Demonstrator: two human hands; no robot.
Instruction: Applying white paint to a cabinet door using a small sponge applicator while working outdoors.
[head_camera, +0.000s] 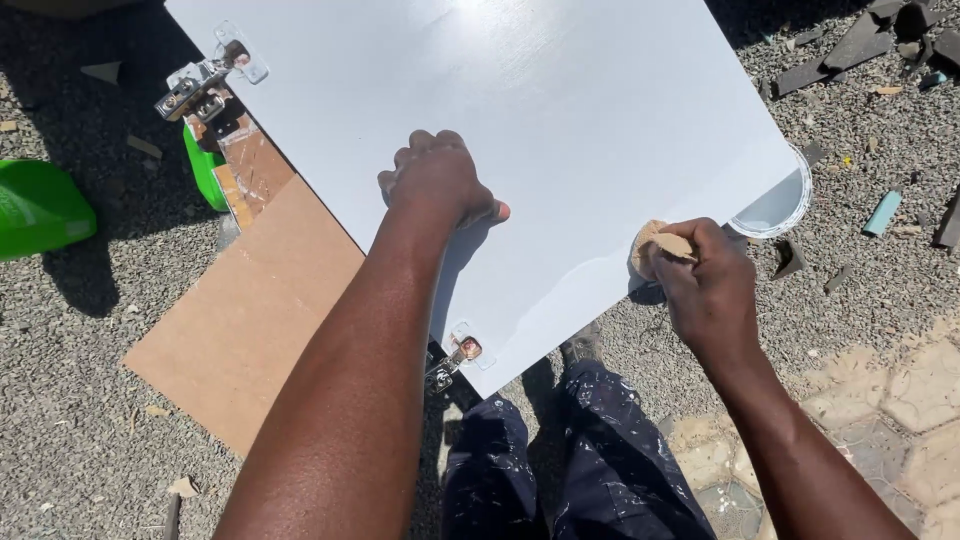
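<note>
White panel (560, 130) cut off at top edge; round container (790, 205) (mostly under panel) shows only its rim.

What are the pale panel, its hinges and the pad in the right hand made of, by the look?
Panel: likely a wood-based board, painted pale blue-grey with a smooth sheen; sun glare shows on it, core hidden. Hinges: bright metal, shiny, with coppery spots. Pad in the right hand: tan, folded, probably sandpaper or abrasive sponge; cannot tell which. The left hand presses on the panel.
</note>
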